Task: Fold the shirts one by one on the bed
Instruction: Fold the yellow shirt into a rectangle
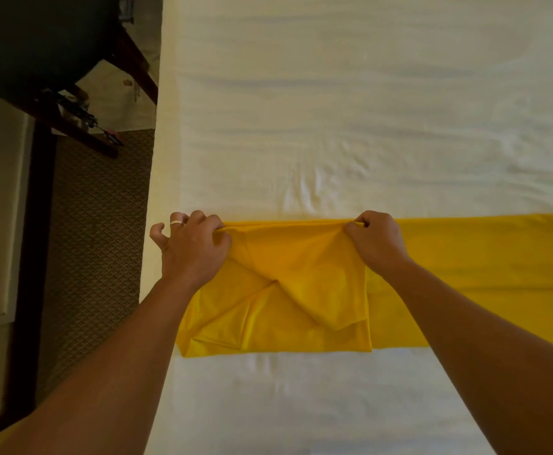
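Pinching the far edge of a folded yellow shirt [301,290] with both hands, left hand [191,249] and right hand [375,241] gripping cloth, shirt lying on a white bed [334,110]

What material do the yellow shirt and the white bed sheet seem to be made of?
Yellow shirt: probably thin knit jersey, matte; it drapes in soft folds where the hands pinch it. White bed sheet: likely woven cotton, matte, with fine sharp wrinkles.
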### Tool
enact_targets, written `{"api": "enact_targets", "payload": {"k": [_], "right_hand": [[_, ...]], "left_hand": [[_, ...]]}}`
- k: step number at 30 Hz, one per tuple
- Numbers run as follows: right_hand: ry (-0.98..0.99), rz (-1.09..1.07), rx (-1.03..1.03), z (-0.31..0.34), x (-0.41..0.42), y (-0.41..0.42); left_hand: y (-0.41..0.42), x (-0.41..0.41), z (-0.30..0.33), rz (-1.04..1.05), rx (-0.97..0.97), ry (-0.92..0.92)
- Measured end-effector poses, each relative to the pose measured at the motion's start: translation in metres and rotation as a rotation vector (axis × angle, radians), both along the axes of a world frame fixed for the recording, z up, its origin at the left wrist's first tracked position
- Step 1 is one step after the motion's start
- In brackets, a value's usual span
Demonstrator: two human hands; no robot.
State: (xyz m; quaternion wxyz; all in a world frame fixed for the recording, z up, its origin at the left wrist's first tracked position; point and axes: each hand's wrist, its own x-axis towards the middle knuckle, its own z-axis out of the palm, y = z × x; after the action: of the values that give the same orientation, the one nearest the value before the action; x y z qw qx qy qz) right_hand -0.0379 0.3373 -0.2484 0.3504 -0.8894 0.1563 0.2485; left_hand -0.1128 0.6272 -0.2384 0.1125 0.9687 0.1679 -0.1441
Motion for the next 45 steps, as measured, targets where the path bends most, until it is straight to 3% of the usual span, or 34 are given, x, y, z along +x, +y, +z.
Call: {"api": "enact_targets", "payload": {"k": [5,9,13,17,21,26,30,34,45], "right_hand": [[-0.042,0.065,-0.052,-0.004,-0.001,0.0],[-0.049,0.095,-0.069,-0.006,-0.003,-0.001],[-0.331,0.102,-0.149,-0.006,-0.019,0.0],[-0.568,0.376,-0.284,-0.007,-0.06,0.019],[-0.413,0.706,-0.388,-0.026,-0.09,0.02],[-0.353,0.887,-0.428,-0.041,-0.085,-0.004],[-0.369,0.88,-0.347,-0.031,-0.08,-0.016],[-0.416,0.813,-0.347,-0.022,-0.068,-0.07],[-0.414,0.694,-0.49,-0.007,-0.002,-0.276]], "left_hand": [[0.003,0.001,-0.005,0.194,-0.004,-0.029],[0.001,0.001,-0.007,0.213,-0.033,-0.017],[-0.014,-0.01,-0.002,0.042,0.056,-0.093],[-0.043,-0.022,-0.01,-0.258,0.055,-0.067],[-0.057,-0.035,-0.025,-0.271,0.075,0.08],[-0.074,-0.034,-0.023,-0.268,0.169,0.111],[-0.097,-0.038,-0.015,-0.229,0.231,0.034],[-0.15,-0.051,-0.007,-0.325,0.199,-0.006],[-0.396,-0.055,-0.008,-0.467,-0.031,0.066]]}}
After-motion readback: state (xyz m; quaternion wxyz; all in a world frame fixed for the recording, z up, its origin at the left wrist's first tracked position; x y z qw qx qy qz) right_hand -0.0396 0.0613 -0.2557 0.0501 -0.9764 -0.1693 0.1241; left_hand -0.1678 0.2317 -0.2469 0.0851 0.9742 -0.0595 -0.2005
